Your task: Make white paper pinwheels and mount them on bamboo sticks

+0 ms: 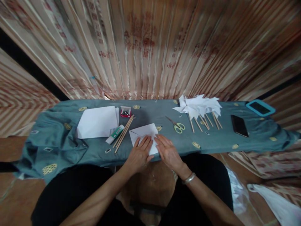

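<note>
A white folded sheet (147, 130) lies near the front edge of the surface (162, 110), a diagonal edge running across its left part. The left hand (142, 152) rests palm down on it, fingers extended and slightly spread, gripping nothing. The right hand (167, 152), also open and flat, sets its fingertips on the sheet's right side; a silver bracelet (188, 178) circles that wrist.

Taking the sheet as centre and twelve as straight ahead, wooden sticks (123, 135) lie near it at nine o'clock, a green-and-white tube (115, 134) just beyond them. White paper (98, 122) sits between nine and ten, an open red box (126, 112) at eleven. Green-handled scissors (178, 126) lie between two and three; overlapping white pinwheels (199, 106) on sticks are at two.
</note>
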`<state>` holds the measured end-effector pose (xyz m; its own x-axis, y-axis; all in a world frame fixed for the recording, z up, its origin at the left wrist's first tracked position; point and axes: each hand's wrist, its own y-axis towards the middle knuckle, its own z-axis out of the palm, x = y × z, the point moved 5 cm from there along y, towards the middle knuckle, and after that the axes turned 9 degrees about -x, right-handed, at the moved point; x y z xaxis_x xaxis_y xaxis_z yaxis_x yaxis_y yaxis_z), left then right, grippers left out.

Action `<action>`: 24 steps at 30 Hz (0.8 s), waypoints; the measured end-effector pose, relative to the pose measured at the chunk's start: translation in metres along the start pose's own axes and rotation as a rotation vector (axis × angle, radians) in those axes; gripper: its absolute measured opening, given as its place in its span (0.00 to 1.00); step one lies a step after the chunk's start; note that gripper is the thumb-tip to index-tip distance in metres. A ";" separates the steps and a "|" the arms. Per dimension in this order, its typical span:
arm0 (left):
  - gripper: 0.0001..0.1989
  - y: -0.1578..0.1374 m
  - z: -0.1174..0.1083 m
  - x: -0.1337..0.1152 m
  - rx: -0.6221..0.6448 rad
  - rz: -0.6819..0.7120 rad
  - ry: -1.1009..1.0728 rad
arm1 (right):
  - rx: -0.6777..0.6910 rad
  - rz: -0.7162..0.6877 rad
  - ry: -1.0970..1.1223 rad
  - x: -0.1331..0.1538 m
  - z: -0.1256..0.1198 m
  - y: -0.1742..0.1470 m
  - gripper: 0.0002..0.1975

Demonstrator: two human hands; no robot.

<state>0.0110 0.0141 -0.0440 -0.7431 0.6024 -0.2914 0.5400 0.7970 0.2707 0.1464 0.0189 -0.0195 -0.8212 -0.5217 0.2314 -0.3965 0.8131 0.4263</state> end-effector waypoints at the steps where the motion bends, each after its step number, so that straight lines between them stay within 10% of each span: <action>1: 0.30 0.004 0.000 0.000 0.005 -0.007 0.006 | -0.002 -0.003 -0.003 0.003 0.003 0.001 0.20; 17: 0.28 0.014 -0.011 0.010 -0.057 -0.089 -0.051 | -0.137 0.020 -0.001 -0.017 0.006 0.010 0.20; 24: 0.25 -0.001 -0.020 0.014 -0.100 -0.117 -0.241 | 0.004 -0.242 0.075 0.060 0.019 0.095 0.16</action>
<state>-0.0080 0.0206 -0.0298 -0.6760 0.5095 -0.5324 0.4055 0.8604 0.3085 0.0515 0.0697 0.0181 -0.6694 -0.7188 0.1876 -0.5796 0.6633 0.4734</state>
